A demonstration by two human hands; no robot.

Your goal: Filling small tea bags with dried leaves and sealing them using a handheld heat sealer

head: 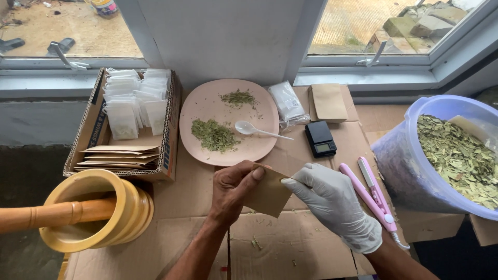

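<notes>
Low centre of the frame, both my hands pinch one small brown paper pouch (270, 194): bare left hand (236, 189) clamps its upper-left corner, gloved right hand (332, 199) grips the right edge. It tilts down-right between them; the pink plate (202, 103) of crushed leaves sits beyond.

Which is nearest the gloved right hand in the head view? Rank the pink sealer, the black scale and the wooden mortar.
From the right hand:
1. Pink sealer, just to its right.
2. Black scale, up behind it.
3. Wooden mortar, far left.
</notes>
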